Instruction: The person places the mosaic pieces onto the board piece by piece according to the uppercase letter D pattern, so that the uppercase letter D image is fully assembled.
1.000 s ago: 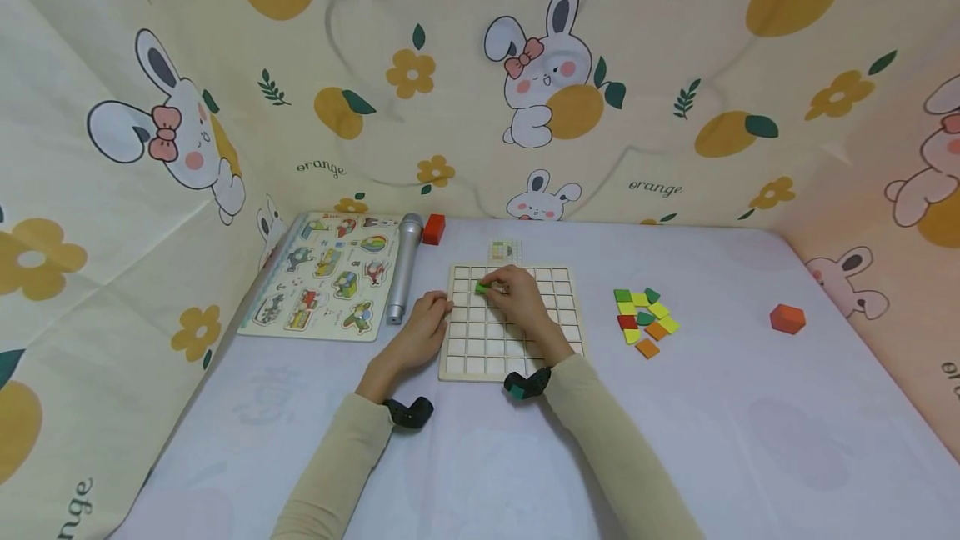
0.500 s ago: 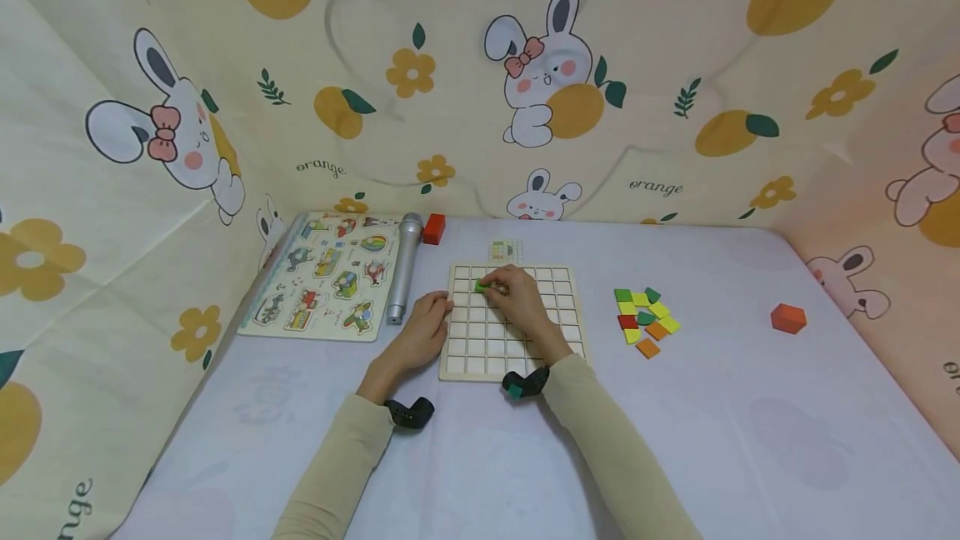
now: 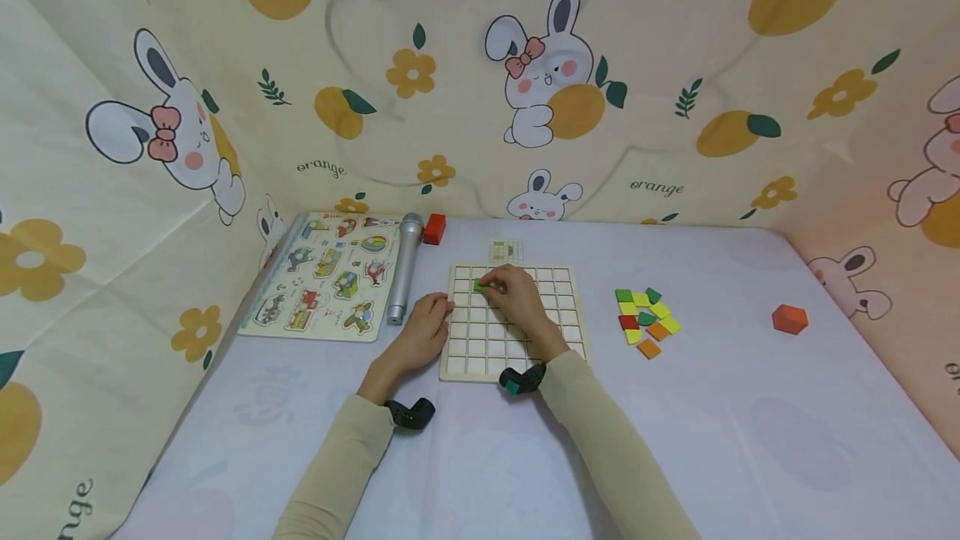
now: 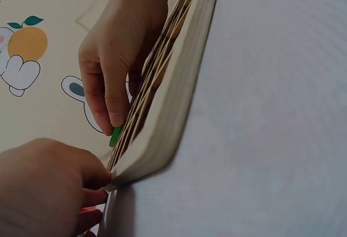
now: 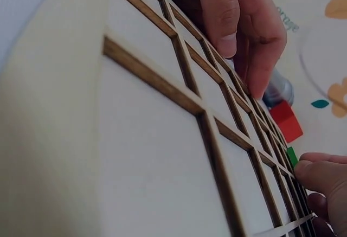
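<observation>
A wooden grid board (image 3: 477,348) with raised dividers lies flat in the middle of the table. My right hand (image 3: 517,300) is over its upper left part, thumb and fingers pinching a small green tile (image 3: 477,285). In the left wrist view the green tile (image 4: 114,137) stands on edge between the fingertips, right at the dividers. My left hand (image 3: 426,332) holds the board's left edge; in the left wrist view the left hand's fingers (image 4: 92,169) are curled at the board's corner. A small printed pattern card (image 3: 506,251) lies just behind the board.
Several loose green, yellow, red and orange tiles (image 3: 645,319) lie right of the board. An orange-red block (image 3: 789,319) sits farther right. A picture puzzle board (image 3: 318,277), a silver microphone-shaped cylinder (image 3: 406,269) and a red block (image 3: 434,229) are on the left.
The right hand and its green tile have shifted very slightly left; the right wrist has edged left too. The left hand stays at the board's edge.
</observation>
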Action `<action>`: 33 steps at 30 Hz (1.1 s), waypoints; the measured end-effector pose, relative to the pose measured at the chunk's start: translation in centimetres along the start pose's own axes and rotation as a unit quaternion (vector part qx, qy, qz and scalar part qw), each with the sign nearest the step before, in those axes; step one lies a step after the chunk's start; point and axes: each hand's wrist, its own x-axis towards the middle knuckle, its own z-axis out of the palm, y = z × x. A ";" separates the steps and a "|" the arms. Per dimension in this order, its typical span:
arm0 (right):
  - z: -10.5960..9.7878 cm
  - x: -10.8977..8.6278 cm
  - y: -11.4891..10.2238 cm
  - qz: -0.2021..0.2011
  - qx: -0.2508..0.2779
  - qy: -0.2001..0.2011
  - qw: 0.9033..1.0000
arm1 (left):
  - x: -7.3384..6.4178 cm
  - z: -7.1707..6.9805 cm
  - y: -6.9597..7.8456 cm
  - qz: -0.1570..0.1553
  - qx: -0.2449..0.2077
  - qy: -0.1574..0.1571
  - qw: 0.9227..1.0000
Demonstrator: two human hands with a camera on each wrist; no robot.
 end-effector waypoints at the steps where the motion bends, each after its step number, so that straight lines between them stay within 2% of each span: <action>1: 0.0 0.0 0.0 -0.001 0.000 0.001 1.000 | 0.0 0.0 0.0 -0.003 -0.001 -0.003 1.000; 18: 0.2 0.1 -0.3 0.015 -0.003 -0.002 1.000 | 0.0 -0.1 0.2 0.002 -0.002 0.005 1.000; 33: 0.6 -0.3 -0.7 0.040 -0.020 0.000 0.999 | 0.0 -0.4 -0.1 -0.028 -0.016 -0.033 0.999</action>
